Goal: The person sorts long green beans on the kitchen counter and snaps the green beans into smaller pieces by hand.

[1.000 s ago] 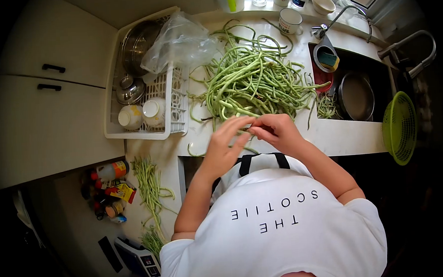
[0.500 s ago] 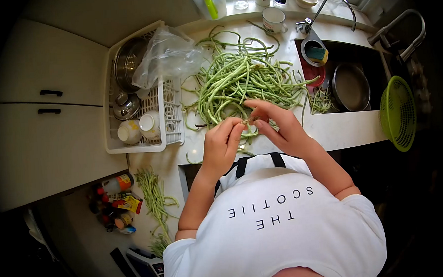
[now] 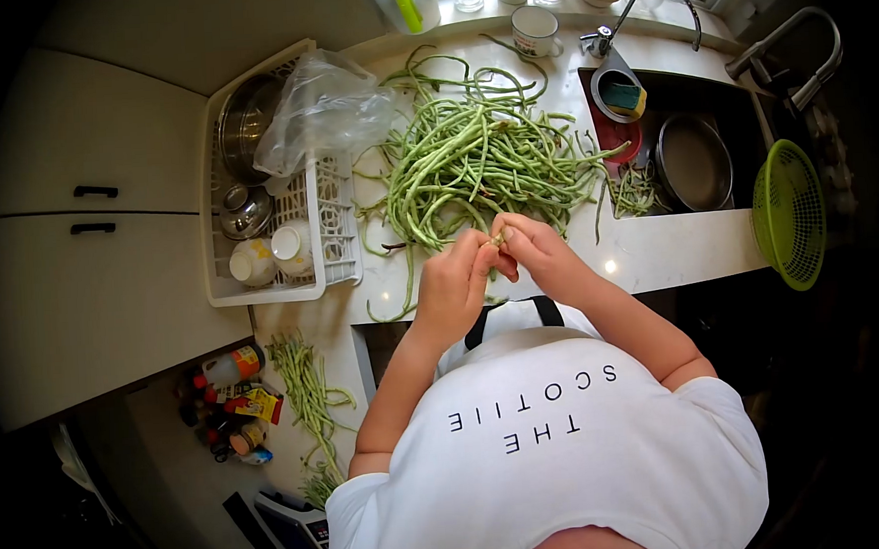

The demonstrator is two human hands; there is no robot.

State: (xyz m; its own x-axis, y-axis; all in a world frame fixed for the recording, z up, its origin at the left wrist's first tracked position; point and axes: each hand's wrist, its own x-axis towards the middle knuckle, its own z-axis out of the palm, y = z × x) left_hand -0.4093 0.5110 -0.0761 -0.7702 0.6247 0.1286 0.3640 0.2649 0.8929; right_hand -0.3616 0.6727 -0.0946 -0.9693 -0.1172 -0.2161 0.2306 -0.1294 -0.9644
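A big tangled heap of green long beans (image 3: 488,158) lies on the white counter just beyond my hands. My left hand (image 3: 457,282) and my right hand (image 3: 541,259) meet at the near edge of the heap, both closed with fingertips pinched together. Between them shows a small pale green piece of long bean (image 3: 498,240); most of it is hidden by my fingers. One loose bean (image 3: 407,284) trails down the counter to the left of my left hand.
Left stands a white dish rack (image 3: 333,225) with bowls, metal pots and a plastic bag (image 3: 327,111). On the right are a sink (image 3: 739,110) with a pan (image 3: 694,162) and bean scraps, and a green colander (image 3: 789,216). More beans (image 3: 307,401) lie at lower left near bottles.
My hands have come closer together, the right one moving down and left, its fingers closing on the bean piece. The view has shifted slightly.
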